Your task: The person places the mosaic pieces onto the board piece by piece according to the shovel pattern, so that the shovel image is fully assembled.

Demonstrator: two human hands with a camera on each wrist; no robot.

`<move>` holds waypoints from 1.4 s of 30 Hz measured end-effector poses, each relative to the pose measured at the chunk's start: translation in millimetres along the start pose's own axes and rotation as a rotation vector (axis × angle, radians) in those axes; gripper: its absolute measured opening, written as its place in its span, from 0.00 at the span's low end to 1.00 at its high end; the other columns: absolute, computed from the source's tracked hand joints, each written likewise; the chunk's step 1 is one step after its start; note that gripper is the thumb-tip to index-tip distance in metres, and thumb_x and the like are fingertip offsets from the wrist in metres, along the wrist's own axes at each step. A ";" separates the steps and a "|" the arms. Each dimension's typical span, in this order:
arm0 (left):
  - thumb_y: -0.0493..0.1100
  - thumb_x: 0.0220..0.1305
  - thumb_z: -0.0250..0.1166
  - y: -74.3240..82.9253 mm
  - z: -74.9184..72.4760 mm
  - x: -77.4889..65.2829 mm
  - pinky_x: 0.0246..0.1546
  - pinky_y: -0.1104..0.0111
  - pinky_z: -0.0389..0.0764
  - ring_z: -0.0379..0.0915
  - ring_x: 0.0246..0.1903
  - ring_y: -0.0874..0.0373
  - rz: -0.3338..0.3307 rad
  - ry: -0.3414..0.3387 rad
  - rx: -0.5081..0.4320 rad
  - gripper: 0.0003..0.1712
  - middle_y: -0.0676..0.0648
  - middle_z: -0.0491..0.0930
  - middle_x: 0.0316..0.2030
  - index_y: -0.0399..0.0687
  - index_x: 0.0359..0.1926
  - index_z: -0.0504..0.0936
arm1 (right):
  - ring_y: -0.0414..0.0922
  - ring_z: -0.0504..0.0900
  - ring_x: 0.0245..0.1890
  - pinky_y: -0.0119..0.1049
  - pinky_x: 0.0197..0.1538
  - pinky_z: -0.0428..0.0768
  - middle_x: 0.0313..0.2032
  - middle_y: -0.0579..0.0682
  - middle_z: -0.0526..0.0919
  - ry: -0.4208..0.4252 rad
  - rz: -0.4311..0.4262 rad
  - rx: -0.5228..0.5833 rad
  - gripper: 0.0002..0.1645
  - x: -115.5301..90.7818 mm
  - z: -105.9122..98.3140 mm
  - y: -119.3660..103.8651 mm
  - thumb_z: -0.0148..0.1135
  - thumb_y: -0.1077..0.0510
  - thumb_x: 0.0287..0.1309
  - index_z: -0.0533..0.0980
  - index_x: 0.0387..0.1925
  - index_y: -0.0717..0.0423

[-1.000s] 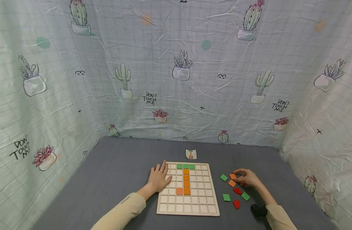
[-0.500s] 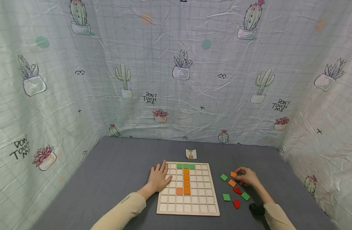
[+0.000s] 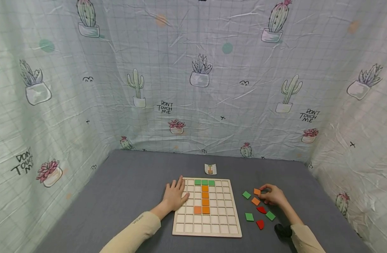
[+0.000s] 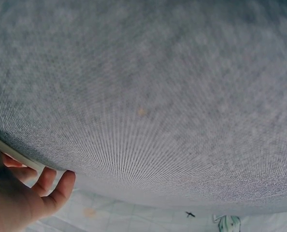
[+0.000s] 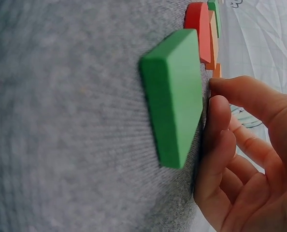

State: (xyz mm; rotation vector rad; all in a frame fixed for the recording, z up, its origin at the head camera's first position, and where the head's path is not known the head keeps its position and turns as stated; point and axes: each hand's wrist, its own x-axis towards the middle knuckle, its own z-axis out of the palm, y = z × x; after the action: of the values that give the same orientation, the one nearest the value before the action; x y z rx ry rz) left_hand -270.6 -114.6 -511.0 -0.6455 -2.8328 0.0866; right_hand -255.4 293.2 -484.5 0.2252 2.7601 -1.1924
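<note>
Across the creased curtain (image 3: 180, 52) in the head view, "DON'T TOUCH ME" repeats among printed potted cacti (image 3: 135, 89); lettering on the left sleeve (image 3: 136, 225) is too small to read. The left hand (image 3: 175, 196) rests, fingers spread and relaxed, over the left edge of a pale, wood-coloured gridded board (image 3: 224, 220) on the grey bench (image 3: 139, 182). Flat green squares (image 3: 204, 182) and orange squares (image 3: 205, 202) sit in its cells. Right of the board, the right hand (image 3: 272, 195) bends its fingers to the right end of a loose orange tile (image 3: 256, 191); whether they pinch it, I cannot tell. Seen from the left wrist, the fingers lie along the board's rim, beside ribbed-looking grey fabric (image 4: 134, 121). From the right wrist, a thick green tile (image 5: 175, 96) looms nearest, and the orange tile shows just past the uppermost fingertip.
</note>
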 end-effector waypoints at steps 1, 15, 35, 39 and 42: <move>0.61 0.65 0.41 0.1 0.1 -0.1 0.43 0.53 0.63 0.61 0.55 0.45 0.000 0.001 -0.003 0.36 0.41 0.57 0.65 0.42 0.65 0.60 | 0.40 0.74 0.14 0.35 0.21 0.72 0.13 0.47 0.76 -0.003 -0.001 0.000 0.22 0.3 0.1 0.3 0.66 0.58 0.45 0.74 0.44 0.62; 0.61 0.65 0.41 0.6 -1.1 0.9 0.44 0.52 0.64 0.61 0.56 0.45 -0.005 -0.018 0.004 0.36 0.41 0.57 0.65 0.42 0.65 0.59 | 0.39 0.74 0.15 0.33 0.21 0.72 0.13 0.45 0.76 -0.012 0.034 0.010 0.20 7.3 -0.6 1.8 0.66 0.57 0.44 0.75 0.41 0.60; 0.61 0.65 0.41 0.8 -0.1 0.4 0.45 0.52 0.63 0.60 0.57 0.45 -0.003 -0.014 -0.011 0.36 0.41 0.57 0.65 0.42 0.65 0.59 | 0.42 0.78 0.22 0.37 0.26 0.74 0.27 0.50 0.83 -0.051 -0.058 0.102 0.21 -5.5 -2.6 1.1 0.65 0.59 0.46 0.72 0.42 0.66; 0.61 0.65 0.41 0.4 -0.8 0.5 0.45 0.52 0.63 0.60 0.57 0.45 -0.004 -0.016 -0.011 0.36 0.41 0.57 0.65 0.42 0.65 0.59 | 0.42 0.78 0.22 0.37 0.25 0.73 0.26 0.49 0.83 -0.072 -0.089 0.134 0.22 -9.0 -3.2 -2.9 0.64 0.58 0.48 0.72 0.43 0.67; 0.61 0.65 0.41 0.0 -1.3 0.4 0.45 0.52 0.63 0.60 0.57 0.45 -0.003 -0.015 -0.011 0.36 0.41 0.57 0.65 0.42 0.65 0.59 | 0.42 0.78 0.22 0.36 0.24 0.73 0.26 0.50 0.83 -0.085 -0.103 0.154 0.22 -12.1 -3.3 -6.7 0.64 0.59 0.48 0.71 0.43 0.67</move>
State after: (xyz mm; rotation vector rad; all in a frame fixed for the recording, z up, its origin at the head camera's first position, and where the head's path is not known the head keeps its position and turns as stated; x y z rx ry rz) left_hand -270.6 -114.4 -509.6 -0.6460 -2.8499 0.0762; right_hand -245.0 290.1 -475.4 0.0464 2.6382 -1.4068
